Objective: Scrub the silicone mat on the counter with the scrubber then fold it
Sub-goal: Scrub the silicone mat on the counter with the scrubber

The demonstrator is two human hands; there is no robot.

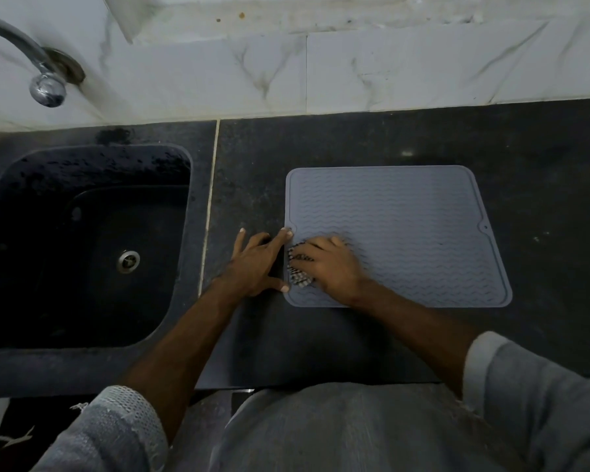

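A grey silicone mat [409, 219] with wavy ridges lies flat on the dark counter [321, 342], right of the sink. My right hand [331, 264] presses a striped scrubber [297, 267] onto the mat's near left part; most of the scrubber is hidden under the palm. My left hand [258, 264] lies spread on the counter at the mat's left edge, index fingertip and thumb touching that edge, holding nothing.
A dark, wet sink [31, 267] with a metal drain [128, 261] takes up the left. A chrome tap [45, 83] juts from the white marble wall [355, 69] behind. The counter's front edge runs just before my body.
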